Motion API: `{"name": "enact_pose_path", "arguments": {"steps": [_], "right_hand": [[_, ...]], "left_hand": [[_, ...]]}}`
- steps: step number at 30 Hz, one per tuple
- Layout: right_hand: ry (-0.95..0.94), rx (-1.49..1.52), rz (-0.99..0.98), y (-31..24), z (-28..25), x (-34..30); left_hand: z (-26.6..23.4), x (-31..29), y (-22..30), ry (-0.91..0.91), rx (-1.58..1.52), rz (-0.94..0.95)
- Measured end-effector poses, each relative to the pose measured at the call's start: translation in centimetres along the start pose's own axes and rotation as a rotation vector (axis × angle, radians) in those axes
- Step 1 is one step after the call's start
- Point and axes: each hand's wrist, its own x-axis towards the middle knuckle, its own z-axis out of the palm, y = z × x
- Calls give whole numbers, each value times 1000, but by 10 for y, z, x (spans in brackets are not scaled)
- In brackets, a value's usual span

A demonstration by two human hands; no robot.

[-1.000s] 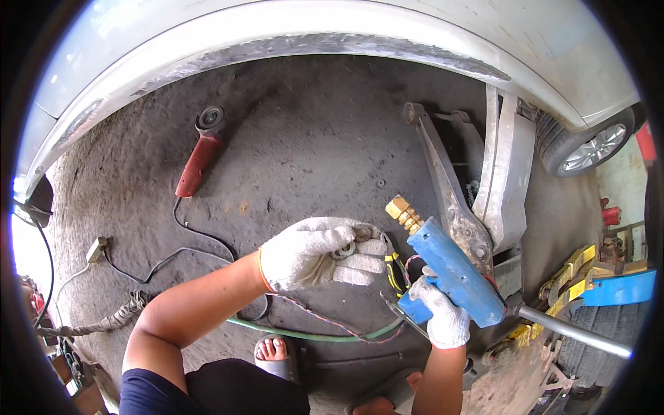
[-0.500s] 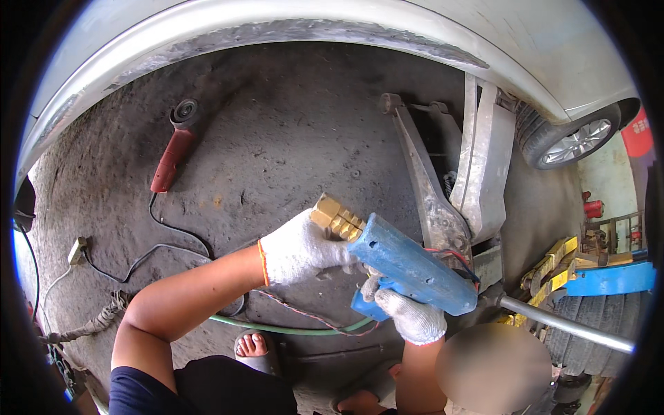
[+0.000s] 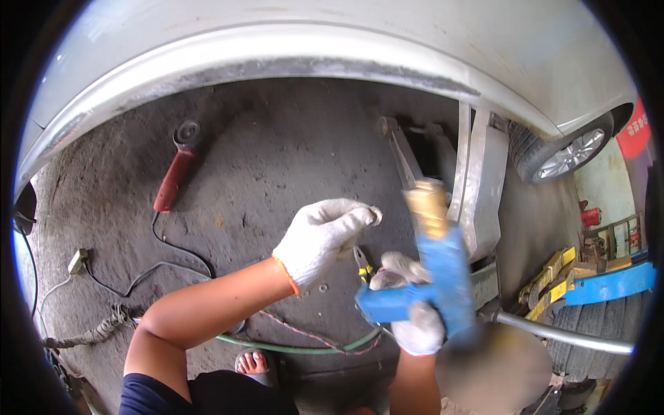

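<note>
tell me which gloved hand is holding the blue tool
The right hand: its fingers wrap the handle of the blue tool with the brass-coloured end. The left hand is apart from it, thumb against its fingers.

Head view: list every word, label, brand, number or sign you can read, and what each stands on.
Red panel, far right: white characters, small and slanted; not transcribed here.
Yellow bars, right: any markings too small to read.
Blue tool in the right hand: blurred; no lettering discernible.
Red grinder: no readable text.
</note>
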Motion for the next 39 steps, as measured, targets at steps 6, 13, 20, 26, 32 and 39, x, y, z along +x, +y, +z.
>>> {"name": "enact_pose_path", "arguments": {"steps": [6,13,20,26,32,39], "right_hand": [[-123,105,-30,-59,-1,38],[430,-305,-86,-64,10,91],[473,-458,-113,-78,8,105],[472,-493,-130,-79,7,106],[437,-677,-220,-70,0,106],[332,-730,-266,-61,-13,104]], "left_hand": [[19,68,39,-211,-232,97],[50,131,64,-397,-408,251],[64,153,62,-442,-526,194],[73,156,65,-486,-658,92],[74,164,58,-535,-830,-10],[73,164,59,-586,-892,-49]]}}
